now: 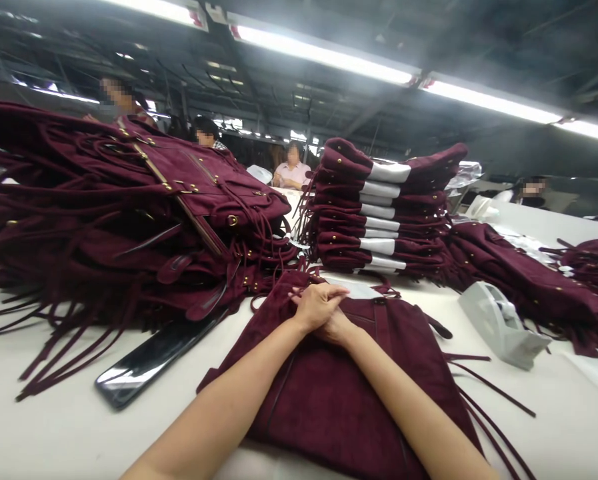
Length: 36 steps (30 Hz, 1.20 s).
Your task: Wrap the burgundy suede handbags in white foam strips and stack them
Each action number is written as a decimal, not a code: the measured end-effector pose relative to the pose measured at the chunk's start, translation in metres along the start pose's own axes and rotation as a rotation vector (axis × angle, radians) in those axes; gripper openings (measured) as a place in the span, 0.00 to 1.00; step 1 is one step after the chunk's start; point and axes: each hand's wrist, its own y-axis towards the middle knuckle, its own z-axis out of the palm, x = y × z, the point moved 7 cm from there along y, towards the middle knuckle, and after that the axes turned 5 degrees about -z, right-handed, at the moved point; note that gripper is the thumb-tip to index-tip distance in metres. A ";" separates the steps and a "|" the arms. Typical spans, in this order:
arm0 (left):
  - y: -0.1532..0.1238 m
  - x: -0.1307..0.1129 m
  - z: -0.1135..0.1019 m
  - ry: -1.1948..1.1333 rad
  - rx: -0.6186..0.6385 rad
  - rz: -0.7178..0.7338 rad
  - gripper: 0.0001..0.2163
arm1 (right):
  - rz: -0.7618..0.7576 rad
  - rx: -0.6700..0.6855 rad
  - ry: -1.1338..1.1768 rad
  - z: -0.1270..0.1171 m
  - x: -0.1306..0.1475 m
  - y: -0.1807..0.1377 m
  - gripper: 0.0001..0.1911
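Observation:
A flat burgundy suede bag (pixel 339 393) lies on the white table (pixel 53 427) in front of me. Both forearms rest across it. My left hand (pixel 319 303) lies on top of my right hand (pixel 336 328) near the bag's upper edge, fingers stretched over the suede and pressing down. Most of my right hand is covered by the left, so its fingers do not show. A white paper piece (pixel 356 289) peeks out just beyond the hands.
A big heap of fringed burgundy bags (pixel 119 213) fills the left. A neat stack of folded bags with white inserts (pixel 379 213) stands ahead, more bags (pixel 523 280) at right. A dark phone (pixel 149 360) lies left, a tape dispenser (pixel 501 323) right. People sit beyond.

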 end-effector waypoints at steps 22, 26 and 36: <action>-0.015 0.016 0.018 0.413 0.413 0.047 0.12 | 0.255 -0.417 0.877 -0.098 -0.093 -0.064 0.21; -0.018 0.011 0.007 0.497 0.361 0.061 0.11 | 0.374 -0.198 0.562 -0.050 -0.103 -0.046 0.09; -0.025 0.025 0.008 0.301 0.317 -0.072 0.02 | 0.421 -0.106 0.601 -0.045 -0.103 -0.054 0.08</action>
